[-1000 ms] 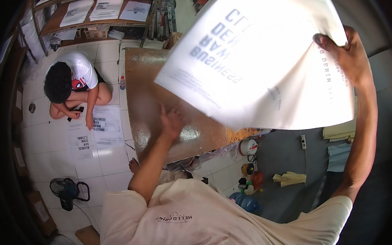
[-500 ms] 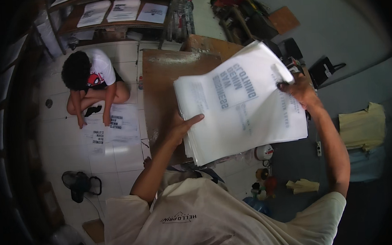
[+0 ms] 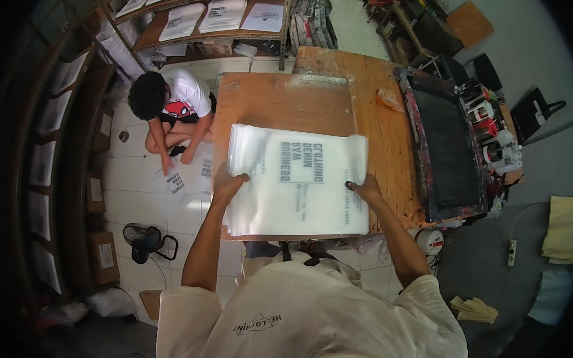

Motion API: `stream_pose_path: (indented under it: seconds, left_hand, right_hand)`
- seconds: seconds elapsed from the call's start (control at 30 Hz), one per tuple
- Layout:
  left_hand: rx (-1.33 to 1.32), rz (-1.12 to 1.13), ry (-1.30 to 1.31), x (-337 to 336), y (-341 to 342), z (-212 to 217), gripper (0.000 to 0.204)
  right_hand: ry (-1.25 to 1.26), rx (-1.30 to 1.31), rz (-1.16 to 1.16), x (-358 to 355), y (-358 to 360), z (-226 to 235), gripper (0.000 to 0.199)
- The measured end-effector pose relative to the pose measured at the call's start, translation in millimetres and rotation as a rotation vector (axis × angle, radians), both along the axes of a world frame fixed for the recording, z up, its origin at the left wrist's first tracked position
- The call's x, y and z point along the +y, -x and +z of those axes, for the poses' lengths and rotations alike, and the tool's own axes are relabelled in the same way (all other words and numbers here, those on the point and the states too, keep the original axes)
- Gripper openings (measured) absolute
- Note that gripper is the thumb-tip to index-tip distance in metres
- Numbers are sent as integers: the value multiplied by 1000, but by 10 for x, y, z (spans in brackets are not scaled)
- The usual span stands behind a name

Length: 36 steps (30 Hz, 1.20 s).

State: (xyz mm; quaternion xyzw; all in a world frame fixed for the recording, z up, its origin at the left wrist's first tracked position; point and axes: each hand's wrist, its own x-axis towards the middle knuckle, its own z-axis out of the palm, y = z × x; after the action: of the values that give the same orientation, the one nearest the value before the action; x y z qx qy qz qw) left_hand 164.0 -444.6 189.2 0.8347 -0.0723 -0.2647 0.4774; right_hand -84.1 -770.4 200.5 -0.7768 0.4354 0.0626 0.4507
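A thick stack of translucent white printed plastic bags (image 3: 275,212) is held between my two hands above the near part of the wooden table (image 3: 262,93). Dark block lettering on the top one faces up. My left hand (image 3: 227,185) grips the stack's left edge, thumb on top and fingers underneath out of sight. On the opposite edge, my right hand (image 3: 366,191) pinches the stack the same way. The left edges are slightly fanned. Whether the stack's underside touches the tabletop, I cannot tell.
Right of the stack lies a black framed printing screen (image 3: 443,145), with several jars (image 3: 488,129) beyond it. A co-worker (image 3: 179,107) sits on the floor at left, handling printed sheets. A black fan (image 3: 144,241) stands nearby. Shelves (image 3: 156,33) hold more printed stacks.
The stack has come down from a raised, tilted position and now lies nearly level. My right hand has moved down and inward from its upper right corner to its right edge.
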Motion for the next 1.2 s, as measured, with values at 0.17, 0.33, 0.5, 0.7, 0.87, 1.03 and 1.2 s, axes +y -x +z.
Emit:
stream_pose_path:
  seconds: [0.17,0.33,0.5,0.7,0.87,1.03,1.2]
  left_hand:
    - [48,47,-216,-148,15,87,75]
    - [-107,5,-482,-430,71,179,83]
    - [25,-95,-28,-263,-214,-208,87]
    - [-222,-29,-214,-389,-34,-2,78]
    - [-546,46,184,-198,456,697,78]
    - [-558,49,628,29,719,720,92]
    - [-663,126,689,-287,717,719,81]
  right_hand:
    - [-305,-323,101,-90,495,-176,81]
    - [115,-56,73,236,420,-43,75]
    - [-107,-210,-150,45,181,-142,56]
    - [402,-228,-173,269,110,-243,42]
    - [421,-615,-321,857,288,808,27]
    - [263,-937,-499,1007,496,815,29]
    - [297,-943,-594,583,417,175,35]
